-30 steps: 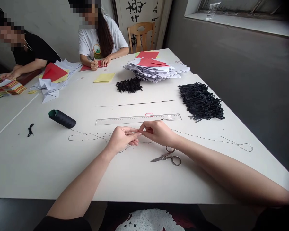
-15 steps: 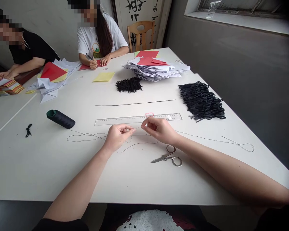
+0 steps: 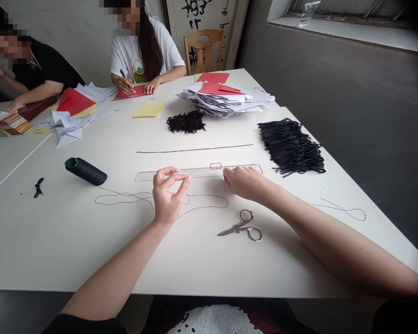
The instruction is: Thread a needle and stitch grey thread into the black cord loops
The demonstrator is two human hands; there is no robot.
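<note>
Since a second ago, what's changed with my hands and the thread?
The left hand drew slightly left and opened its fingers; the right hand slid right, up to the ruler. The thread between them now lies in a slack loop on the table. Scissors, spool and ruler stayed put.

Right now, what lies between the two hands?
In the head view, a loop of black thread lies between the left hand and the right hand; the ruler runs just beyond them.

Black thread [image 3: 226, 202], seemingly clear ruler [image 3: 198, 172]
</note>
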